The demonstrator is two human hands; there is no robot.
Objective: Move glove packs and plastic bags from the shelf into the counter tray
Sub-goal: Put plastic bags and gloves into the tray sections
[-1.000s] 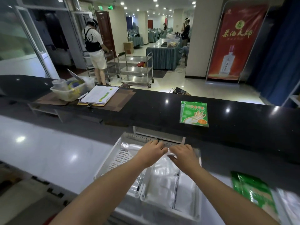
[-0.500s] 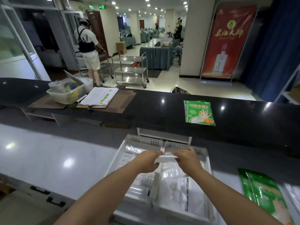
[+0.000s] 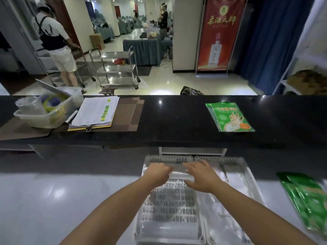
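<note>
On white counter [image 3: 53, 200] under black ledge [image 3: 177, 121]: left grip [image 3: 157, 172] pinches plastic bag [image 3: 178, 175], right grip [image 3: 201, 175] spread flat.

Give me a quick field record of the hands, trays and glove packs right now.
left hand: fingers curled on a folded bundle of clear plastic bags
right hand: fingers stretched flat over the same bundle
bundle position: far end of the left white perforated plastic tray
right white perforated plastic tray: clear bags lie inside
green glove pack: flat on the black counter ledge, not yet in a tray
green packs on the white counter: right of both trays, outside them
</note>
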